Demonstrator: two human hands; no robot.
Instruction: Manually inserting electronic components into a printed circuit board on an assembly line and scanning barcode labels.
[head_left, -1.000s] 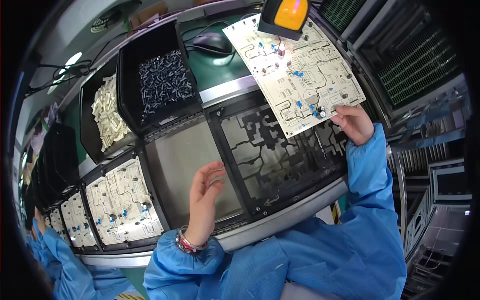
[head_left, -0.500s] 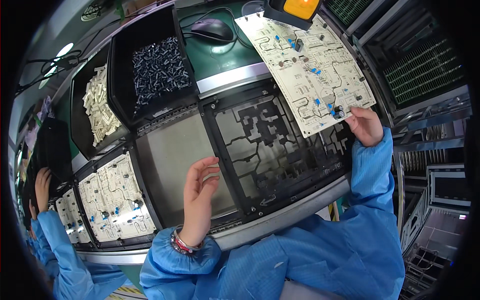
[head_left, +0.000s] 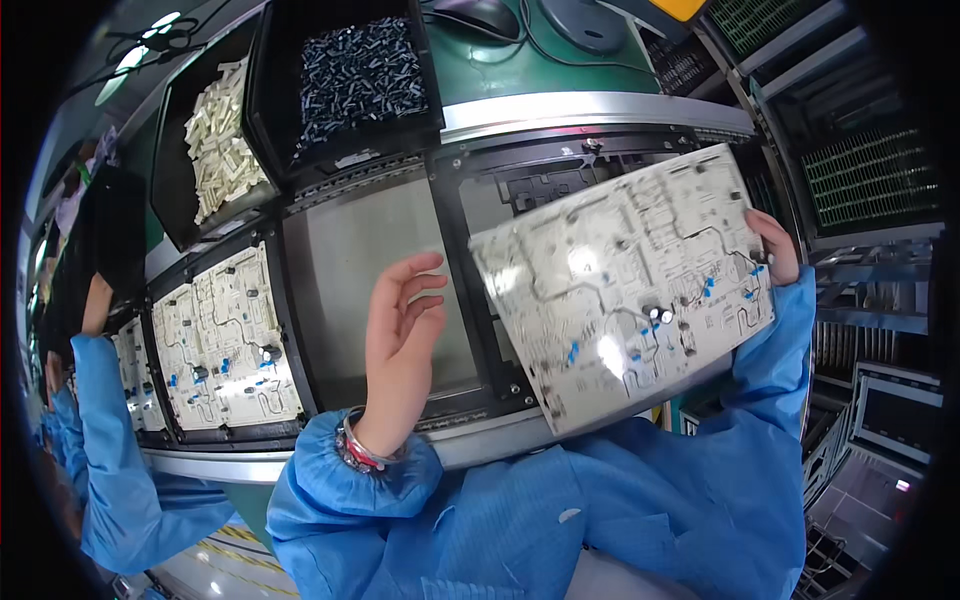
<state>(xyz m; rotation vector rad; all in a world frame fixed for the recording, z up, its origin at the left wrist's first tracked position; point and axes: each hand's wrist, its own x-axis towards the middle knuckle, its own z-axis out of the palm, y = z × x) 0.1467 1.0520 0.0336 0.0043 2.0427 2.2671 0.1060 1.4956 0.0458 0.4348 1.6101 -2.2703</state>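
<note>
The board [head_left: 620, 290] had just come away from the orange device [head_left: 683, 8]. Half a second earlier its far end was up beneath it; now it had swung down and turned, and it hung tilted over the black fixture [head_left: 474, 300], its lower corner overlapping the front rail [head_left: 470, 440] in the view. Slight blur suggested it was in motion.

The right hand [head_left: 780, 252] pinched the board by its right edge; how far the fingers reached behind could not be seen. The left hand [head_left: 403, 340] had stayed empty, fingers loosely curled and thumb apart, above the grey panel [head_left: 335, 290] just left of the fixture.

The change meant the board now hid most of the fixture's cut-outs, yet it looked carried rather than seated: it lay askew to the fixture's sides, with one hand alone bearing it.

Further left, a second board [head_left: 222, 350] lay flat in its own holder, beyond it a co-worker's sleeve [head_left: 108, 430]. Bins of white pieces [head_left: 225, 145] and dark pieces [head_left: 360, 80] stood behind.
</note>
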